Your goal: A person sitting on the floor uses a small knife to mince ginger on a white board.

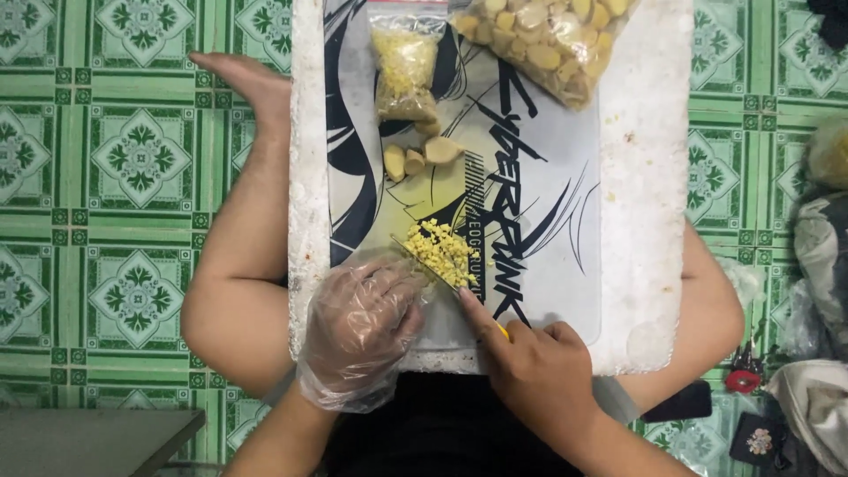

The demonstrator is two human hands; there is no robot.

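Right hand [539,371] is gripping the knife [433,265], blade slanting toward the mat's near edge; minced pile [440,252] is touching it, gloved left hand [362,322] is curling loosely beside it.

Floor tiles [132,159]: green, white and dark-green floral diamond pattern. Foam board [649,177]: white, speckled. Mat [548,265] on the board: pale grey-white with black line drawing and black lettering. Minced pile [439,252] near the mat's near edge: bright yellow. Peeled cloves [415,159]: pale cream-yellow. Left hand [362,327]: clear glove. Knife handle [502,331]: yellow.
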